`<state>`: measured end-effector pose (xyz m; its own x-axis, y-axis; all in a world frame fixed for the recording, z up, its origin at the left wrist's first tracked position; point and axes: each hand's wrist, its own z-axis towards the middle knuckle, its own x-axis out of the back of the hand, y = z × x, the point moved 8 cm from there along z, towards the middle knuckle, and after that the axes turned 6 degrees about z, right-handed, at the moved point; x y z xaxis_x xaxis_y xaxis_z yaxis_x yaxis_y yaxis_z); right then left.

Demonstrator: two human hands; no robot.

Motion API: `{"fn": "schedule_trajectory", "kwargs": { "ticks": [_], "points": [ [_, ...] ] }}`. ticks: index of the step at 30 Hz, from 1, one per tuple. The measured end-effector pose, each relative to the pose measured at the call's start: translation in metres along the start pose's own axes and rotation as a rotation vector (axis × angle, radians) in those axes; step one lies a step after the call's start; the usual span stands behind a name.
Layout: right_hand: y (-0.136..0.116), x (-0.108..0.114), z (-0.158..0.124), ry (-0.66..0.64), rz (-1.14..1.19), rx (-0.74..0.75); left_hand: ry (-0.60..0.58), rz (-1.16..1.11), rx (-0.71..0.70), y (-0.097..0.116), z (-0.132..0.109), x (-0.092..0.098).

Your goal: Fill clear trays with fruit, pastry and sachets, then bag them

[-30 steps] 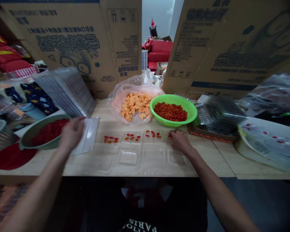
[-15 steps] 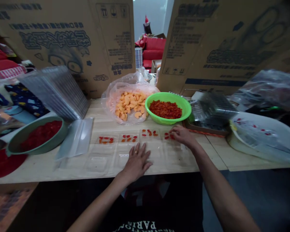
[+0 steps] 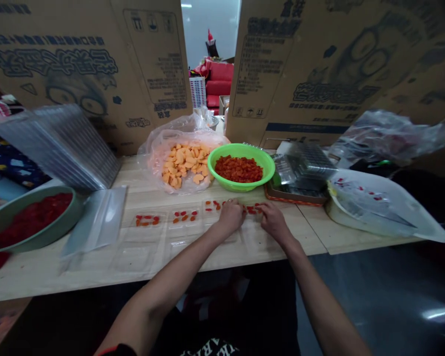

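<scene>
With the clock centred between the two hands and twelve at the far side, both hands work over the rightmost clear container (image 3: 257, 236), with red and orange pieces (image 3: 252, 210) in its far half. The left hand (image 3: 231, 216) bends over its left edge, fingers bunched; the right hand (image 3: 273, 220) is at its right edge, fingertips drawn together. I cannot tell whether either pinches a piece.

Three more filled containers (image 3: 147, 220) run towards nine o'clock, their near halves facing the near edge of the desk (image 3: 300, 235). At twelve a green bowl (image 3: 269, 170) limits reach, with the plastic bag (image 3: 148, 160) touching it at ten. Clear boxes (image 3: 307, 160) stand near one-thirty, a white basin (image 3: 426, 212) at three. Desk surface at four leaves the right hand sideways room.
</scene>
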<state>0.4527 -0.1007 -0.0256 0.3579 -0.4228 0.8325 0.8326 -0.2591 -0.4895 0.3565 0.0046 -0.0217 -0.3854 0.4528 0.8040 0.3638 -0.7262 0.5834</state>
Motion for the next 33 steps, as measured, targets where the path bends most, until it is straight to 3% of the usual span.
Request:
{"fn": "schedule_trajectory", "kwargs": {
  "ticks": [5, 15, 18, 21, 23, 25, 29, 33],
  "points": [
    [0.004, -0.021, 0.007, -0.149, -0.130, 0.042, -0.058, 0.103, 0.014, -0.004, 0.002, -0.008],
    [0.004, -0.027, 0.003, -0.136, -0.202, 0.029, -0.163, 0.382, -0.010, 0.004, 0.009, -0.014],
    [0.014, -0.008, 0.003, -0.045, -0.040, 0.031, -0.190, 0.432, -0.071, 0.008, 0.007, -0.015],
    [0.029, 0.017, -0.006, 0.136, 0.101, -0.104, -0.210, 0.475, -0.160, 0.014, 0.000, -0.019],
    [0.027, 0.019, -0.018, 0.172, 0.004, -0.217, -0.218, 0.499, -0.210, 0.019, -0.007, -0.022],
    [0.010, 0.007, -0.028, 0.111, -0.172, -0.247, -0.221, 0.516, -0.241, 0.024, -0.014, -0.022],
    [-0.022, -0.029, -0.039, -0.072, -0.425, -0.186, -0.157, 0.530, -0.275, 0.031, -0.031, -0.005],
    [-0.015, -0.034, -0.037, -0.119, -0.437, -0.234, -0.014, 0.545, -0.271, 0.010, -0.078, 0.034]
  ]
}}
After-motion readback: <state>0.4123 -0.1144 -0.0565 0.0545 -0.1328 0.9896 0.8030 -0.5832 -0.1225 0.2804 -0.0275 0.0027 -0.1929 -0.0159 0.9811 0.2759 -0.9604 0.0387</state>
